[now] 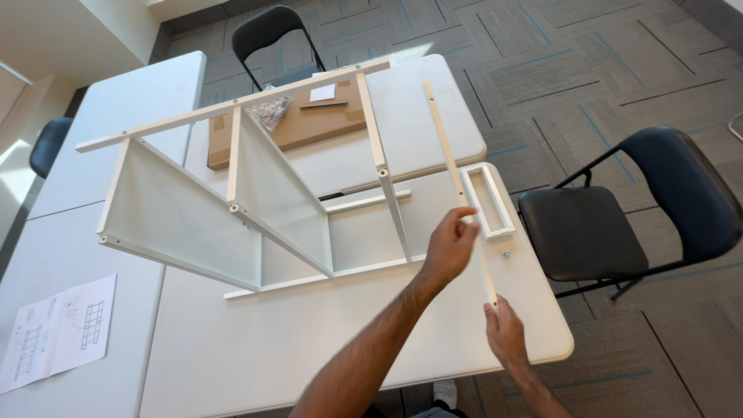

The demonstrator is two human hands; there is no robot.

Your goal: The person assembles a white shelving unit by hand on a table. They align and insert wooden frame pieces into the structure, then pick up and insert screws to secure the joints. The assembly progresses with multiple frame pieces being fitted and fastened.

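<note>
Left hand [449, 246]: fingers pinched on the rail [457, 186] at about its middle, arm reaching in from the lower centre.
Right hand [505, 329]: closed round the rail's near end, just below and right of the left hand.
Rail: long thin white bar, held in both hands above the table [309, 340]; runs from the right hand up and slightly left, past the left hand, its far end over the farther table [418, 116].
Just right of left hand: small white rectangular frame [487, 200] lying flat near the table edge; the rail crosses its left side.
Between hands, to the right: small metal fitting [506, 254] on the tabletop, too small to tell its kind.
Left of the grip: half-built white shelf unit [232, 193] on its side, panels and uprights joined, one loose white bar [368, 202] lying beside it.
Beyond the shelf: flat cardboard box [298, 124] with a clear bag of hardware [270, 111] on it.
Right of the grip: black folding chair [619, 209] on the carpet, near the table edge.
Far beyond: second black chair [275, 35] behind the farther table.
Far left of grip: printed instruction sheet [58, 331] on a third table [85, 232]; another dark chair [48, 143] at the left edge.
</note>
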